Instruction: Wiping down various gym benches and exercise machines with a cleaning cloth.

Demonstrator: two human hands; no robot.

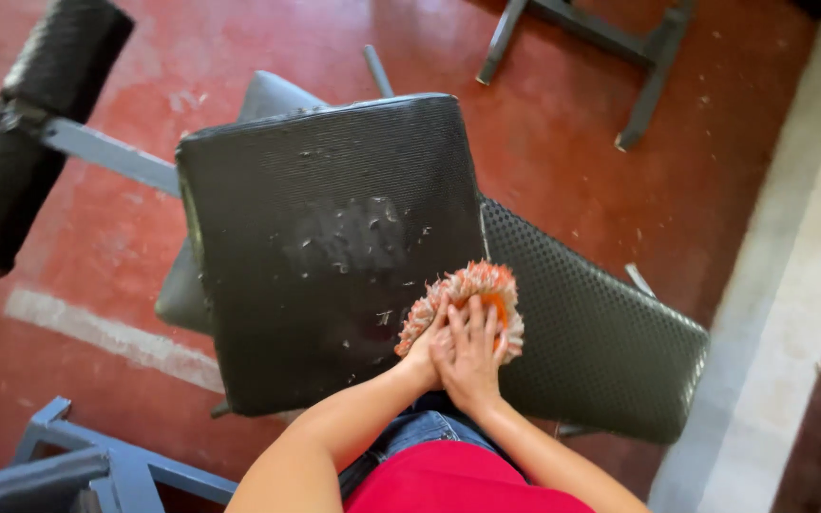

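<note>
You are pressing both hands down together on an orange and white fringed cleaning pad (472,293), your forearms converging from the bottom of the view to meet at the wrists. Your right hand (472,356) is lying flat on top with its fingers spread over the pad, palm down rather than gripping it. Your left hand (423,350) is tucking in against it from the side, its fingers resting on the pad's near edge; how far they are curling around the fringe is hidden under the other hand. The pad is sitting at the right edge of a worn black bench cushion (325,247), right where it is meeting a second, dimpled black cushion (601,332) that is stretching away beyond your right hand. Pale scuffs are marking the cushion just ahead of the pad. Well away from your hands, a black roller pad (30,123) is hanging on a grey bar, and grey frame legs (610,43) are standing on the red floor (677,190).
</note>
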